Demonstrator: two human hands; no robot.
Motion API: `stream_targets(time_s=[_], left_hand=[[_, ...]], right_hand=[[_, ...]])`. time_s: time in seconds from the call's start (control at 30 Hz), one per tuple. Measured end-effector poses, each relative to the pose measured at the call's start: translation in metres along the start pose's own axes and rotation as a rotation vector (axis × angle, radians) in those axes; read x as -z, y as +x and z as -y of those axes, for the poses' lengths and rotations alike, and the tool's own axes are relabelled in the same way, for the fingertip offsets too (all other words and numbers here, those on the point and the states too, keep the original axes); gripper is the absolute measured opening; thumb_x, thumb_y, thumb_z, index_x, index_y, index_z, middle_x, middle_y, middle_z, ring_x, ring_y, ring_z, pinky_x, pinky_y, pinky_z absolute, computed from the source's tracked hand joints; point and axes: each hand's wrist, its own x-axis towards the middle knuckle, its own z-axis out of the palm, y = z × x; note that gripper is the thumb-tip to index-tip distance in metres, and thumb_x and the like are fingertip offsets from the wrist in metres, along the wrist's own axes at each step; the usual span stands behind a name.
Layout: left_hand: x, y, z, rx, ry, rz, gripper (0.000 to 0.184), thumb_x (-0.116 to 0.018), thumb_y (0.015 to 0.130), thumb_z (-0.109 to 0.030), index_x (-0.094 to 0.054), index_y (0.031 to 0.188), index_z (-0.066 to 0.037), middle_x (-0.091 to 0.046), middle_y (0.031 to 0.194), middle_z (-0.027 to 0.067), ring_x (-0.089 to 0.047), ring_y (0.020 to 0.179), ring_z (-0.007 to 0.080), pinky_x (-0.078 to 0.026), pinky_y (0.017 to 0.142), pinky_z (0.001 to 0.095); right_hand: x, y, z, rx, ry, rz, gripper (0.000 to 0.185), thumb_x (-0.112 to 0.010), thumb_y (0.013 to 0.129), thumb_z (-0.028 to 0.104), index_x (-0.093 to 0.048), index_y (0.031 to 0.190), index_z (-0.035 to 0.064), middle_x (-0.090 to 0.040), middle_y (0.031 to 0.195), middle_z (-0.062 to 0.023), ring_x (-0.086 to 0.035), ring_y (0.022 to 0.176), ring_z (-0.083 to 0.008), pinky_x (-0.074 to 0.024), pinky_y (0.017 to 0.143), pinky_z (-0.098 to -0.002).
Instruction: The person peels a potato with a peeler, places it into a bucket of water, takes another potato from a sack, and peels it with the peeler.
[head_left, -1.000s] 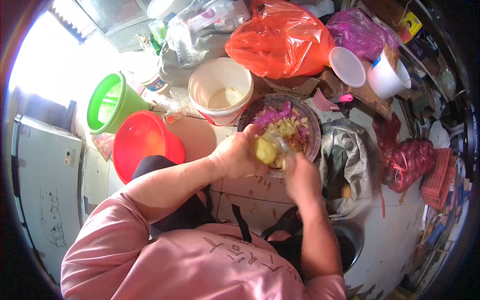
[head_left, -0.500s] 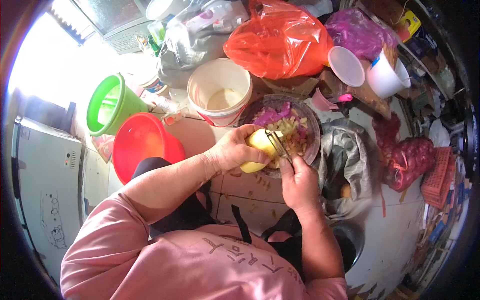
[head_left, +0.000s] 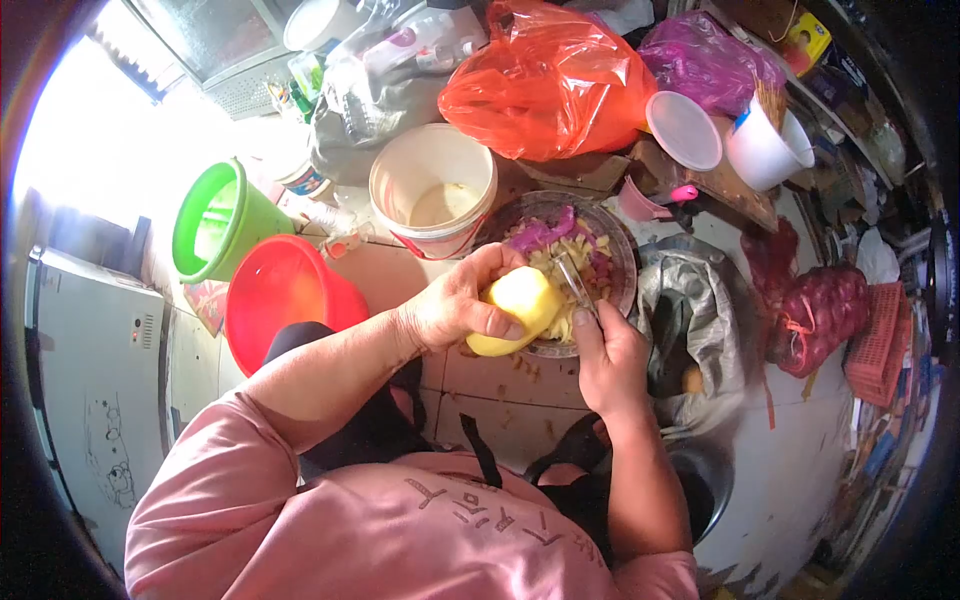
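Left hand (head_left: 455,305): I clasp potato (head_left: 528,302), near side of bowl (head_left: 625,250). Right hand (head_left: 612,365): I pinch peeler (head_left: 572,278) over bowl. Sack (head_left: 724,320) right of bowl.

Glare at upper left, dark curved edges
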Motion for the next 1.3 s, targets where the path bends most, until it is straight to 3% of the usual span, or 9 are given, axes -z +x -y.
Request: stream_targets(time_s=[0.23,0.27,0.33,0.63,0.77,0.9,0.97,1.07,1.3], left_hand=[[0.008,-0.001,-0.001,-0.014,0.170,0.032,0.070,-0.086,0.059,-0.016,-0.050,0.118,-0.003,-0.062,0.105,0.0056,-0.060,0.097,0.0139,-0.049,0.084,0.0282],[0.006,-0.006,-0.006,-0.015,0.101,0.161,0.072,-0.086,0.058,-0.016,-0.050,0.119,-0.002,-0.062,0.107,0.0057,-0.060,0.097,0.0139,-0.049,0.085,0.0283],[0.004,-0.003,-0.012,-0.019,0.045,0.305,0.074,-0.087,0.057,-0.015,-0.050,0.121,-0.002,-0.062,0.108,0.0058,-0.060,0.098,0.0139,-0.049,0.086,0.0284],[0.002,0.000,-0.005,-0.046,-0.314,0.043,0.075,-0.084,0.060,-0.011,-0.048,0.125,-0.007,-0.062,0.111,0.0055,-0.062,0.101,0.0187,-0.050,0.091,0.0327],[-0.004,0.002,-0.001,-0.115,-0.229,-0.025,0.074,-0.086,0.061,-0.011,-0.048,0.124,-0.008,-0.062,0.109,0.0053,-0.062,0.101,0.0184,-0.050,0.090,0.0323],[-0.002,0.002,0.001,-0.120,-0.068,-0.027,0.076,-0.089,0.060,-0.010,-0.047,0.124,-0.009,-0.062,0.109,0.0060,-0.062,0.099,0.0175,-0.052,0.086,0.0324],[-0.003,0.001,0.001,-0.113,-0.045,0.014,0.078,-0.090,0.059,-0.010,-0.047,0.125,-0.010,-0.063,0.108,0.0063,-0.062,0.098,0.0174,-0.052,0.085,0.0324],[-0.002,0.001,-0.001,-0.152,-0.172,0.146,0.078,-0.089,0.059,-0.009,-0.046,0.125,-0.010,-0.062,0.109,0.0068,-0.062,0.098,0.0179,-0.053,0.083,0.0329],[-0.008,0.002,0.005,-0.100,-0.316,-0.057,0.071,-0.083,0.064,-0.007,-0.046,0.124,-0.011,-0.061,0.110,0.0066,-0.062,0.098,0.0196,-0.053,0.084,0.0336]], right_hand=[[0.011,-0.002,-0.002,0.223,-0.198,0.060,0.025,-0.056,0.095,0.024,-0.056,0.083,0.0026,-0.059,0.071,-0.0242,-0.061,0.072,-0.0453,-0.0456,0.059,-0.0485],[0.008,0.002,-0.011,0.106,-0.401,0.075,0.027,-0.054,0.096,0.026,-0.055,0.083,0.0027,-0.060,0.072,-0.0243,-0.061,0.074,-0.0454,-0.0453,0.060,-0.0506],[0.005,0.006,-0.023,-0.079,-0.364,0.011,0.027,-0.053,0.097,0.026,-0.056,0.085,0.0019,-0.060,0.072,-0.0242,-0.061,0.075,-0.0457,-0.0453,0.061,-0.0500],[0.001,-0.006,0.006,0.142,0.008,-0.088,0.026,-0.056,0.096,0.022,-0.053,0.083,0.0007,-0.058,0.068,-0.0228,-0.058,0.068,-0.0467,-0.0456,0.058,-0.0474],[-0.008,-0.012,0.011,0.166,-0.018,-0.089,0.024,-0.058,0.095,0.020,-0.052,0.079,0.0024,-0.056,0.065,-0.0211,-0.057,0.065,-0.0466,-0.0444,0.056,-0.0486],[-0.006,-0.009,0.007,0.134,-0.132,-0.096,0.026,-0.056,0.096,0.023,-0.053,0.081,0.0015,-0.059,0.068,-0.0225,-0.058,0.068,-0.0472,-0.0456,0.059,-0.0506],[-0.005,-0.002,-0.004,-0.082,-0.310,0.053,0.029,-0.053,0.097,0.026,-0.055,0.083,0.0007,-0.061,0.072,-0.0245,-0.060,0.072,-0.0477,-0.0461,0.064,-0.0525],[-0.013,0.002,-0.026,-0.142,-0.281,0.039,0.031,-0.050,0.097,0.028,-0.058,0.087,0.0001,-0.062,0.076,-0.0262,-0.061,0.075,-0.0475,-0.0462,0.067,-0.0532],[-0.013,-0.008,0.009,0.116,-0.029,-0.120,0.025,-0.054,0.097,0.025,-0.057,0.088,0.0013,-0.060,0.071,-0.0246,-0.060,0.071,-0.0481,-0.0466,0.060,-0.0502]])
